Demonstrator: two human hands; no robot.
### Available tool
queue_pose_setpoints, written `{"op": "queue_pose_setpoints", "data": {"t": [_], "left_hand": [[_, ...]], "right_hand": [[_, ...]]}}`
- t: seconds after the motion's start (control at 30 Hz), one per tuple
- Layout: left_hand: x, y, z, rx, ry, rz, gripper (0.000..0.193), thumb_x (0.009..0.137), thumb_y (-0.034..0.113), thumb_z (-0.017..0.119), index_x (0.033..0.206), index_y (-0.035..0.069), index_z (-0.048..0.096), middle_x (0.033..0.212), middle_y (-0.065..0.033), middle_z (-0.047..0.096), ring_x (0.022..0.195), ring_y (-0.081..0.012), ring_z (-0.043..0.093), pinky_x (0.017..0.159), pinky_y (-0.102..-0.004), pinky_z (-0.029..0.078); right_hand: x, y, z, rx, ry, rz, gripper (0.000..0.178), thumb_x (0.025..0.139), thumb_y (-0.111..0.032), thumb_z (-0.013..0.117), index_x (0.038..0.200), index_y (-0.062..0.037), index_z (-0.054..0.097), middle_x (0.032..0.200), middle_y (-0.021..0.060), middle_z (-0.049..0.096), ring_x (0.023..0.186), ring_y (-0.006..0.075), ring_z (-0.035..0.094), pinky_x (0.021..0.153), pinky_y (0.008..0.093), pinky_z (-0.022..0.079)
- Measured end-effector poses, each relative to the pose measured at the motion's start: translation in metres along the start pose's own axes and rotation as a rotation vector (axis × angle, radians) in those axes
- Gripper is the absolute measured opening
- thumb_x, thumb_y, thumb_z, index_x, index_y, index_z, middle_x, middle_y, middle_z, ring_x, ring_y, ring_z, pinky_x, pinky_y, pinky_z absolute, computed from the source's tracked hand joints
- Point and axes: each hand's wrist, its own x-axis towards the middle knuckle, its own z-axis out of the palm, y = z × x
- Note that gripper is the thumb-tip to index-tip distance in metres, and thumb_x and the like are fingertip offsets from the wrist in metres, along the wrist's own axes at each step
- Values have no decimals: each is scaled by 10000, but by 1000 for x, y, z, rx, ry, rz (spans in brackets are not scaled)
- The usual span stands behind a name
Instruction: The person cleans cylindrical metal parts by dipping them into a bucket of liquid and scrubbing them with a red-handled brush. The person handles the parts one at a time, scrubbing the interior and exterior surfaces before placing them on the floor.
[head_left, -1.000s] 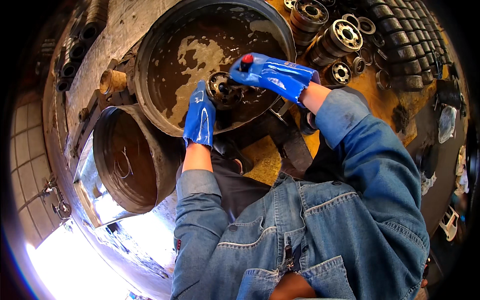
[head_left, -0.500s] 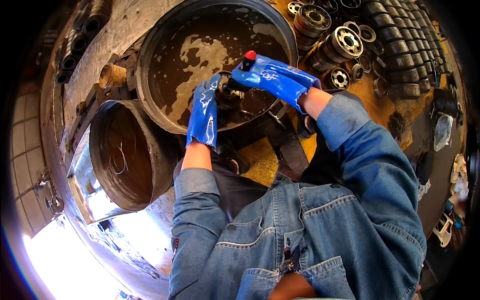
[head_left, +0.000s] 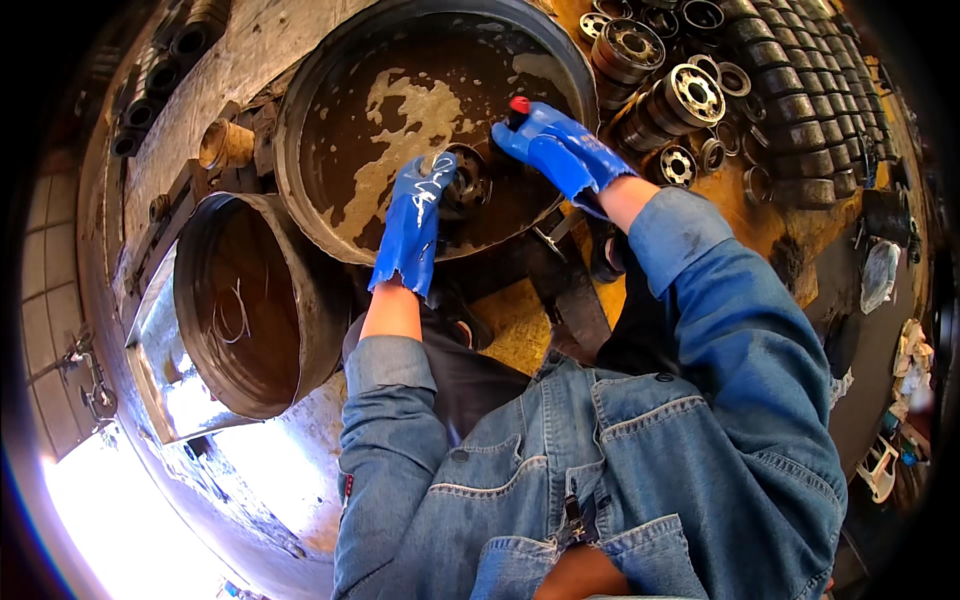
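Note:
Both hands wear blue rubber gloves over the large round tub [head_left: 284, 160] of murky brown liquid. My left hand [head_left: 410, 220] grips the left edge of a round, dark metal part [head_left: 466, 184] with a hollow centre, holding it tilted above the liquid. My right hand [head_left: 560, 150] is closed around a tool with a red end [head_left: 519, 106], which pokes up past the thumb. The tool's lower end is hidden by the glove and shadow, so its kind cannot be told. A small gap separates the right hand from the metal part.
Stacked metal wheel-like parts [head_left: 694, 94] and loose rings stand right of the tub, beside rows of dark cylindrical pieces [head_left: 795, 110]. A second drum [head_left: 318, 320] with a bent wire inside sits left of my legs. A rusty cup-shaped piece [head_left: 226, 146] lies behind it.
My right hand has moved right, away from the metal part, with the red-ended tool. The left hand has turned the part slightly, and its hollow face now shows more.

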Motion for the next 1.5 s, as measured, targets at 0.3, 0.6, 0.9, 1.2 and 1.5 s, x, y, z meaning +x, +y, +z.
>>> {"op": "queue_pose_setpoints", "data": {"t": [0.3, 0.6, 0.9, 1.2, 1.5], "left_hand": [[2, 14, 0, -117, -3, -71, 352, 977, 193, 622, 1235, -41, 672, 1139, -176, 712, 1015, -260, 681, 957, -370, 542], [13, 35, 6, -612, -36, -213, 562, 871, 248, 751, 1289, -107, 629, 1160, -191, 714, 1035, -243, 682, 891, -342, 550], [4, 50, -19, -1055, 112, -35, 430, 908, 186, 734, 1217, -98, 639, 1106, -172, 731, 1016, -219, 701, 881, -311, 563], [-4, 51, -19, -45, 359, 407, 258, 1044, 119, 557, 1134, -61, 719, 1111, -130, 743, 1060, -206, 690, 936, -305, 527], [43, -3, -6, -1154, -84, -136, 246, 981, 71, 632, 1184, -54, 693, 1154, -178, 733, 1085, -279, 702, 991, -368, 546]], "right_hand": [[-37, -10, 8, 45, -221, 158, 505, 929, -501, 663, 1072, -28, 768, 1028, 201, 769, 986, 345, 730, 900, 431, 540], [-32, -2, -23, -247, -87, 40, 495, 919, -492, 659, 1146, -67, 773, 1126, 234, 750, 1078, 392, 715, 960, 454, 559], [-67, -18, -79, -51, 221, -126, 600, 962, -557, 628, 1190, -17, 755, 1173, 220, 738, 1105, 342, 713, 979, 430, 533], [-40, -1, 13, 995, -521, 341, 595, 937, -579, 750, 1172, -33, 719, 1050, 127, 770, 954, 208, 753, 815, 306, 589], [-33, -31, 56, 1365, -489, 411, 350, 938, -436, 787, 1162, -176, 721, 1101, 38, 761, 972, 161, 702, 873, 310, 586]]}}
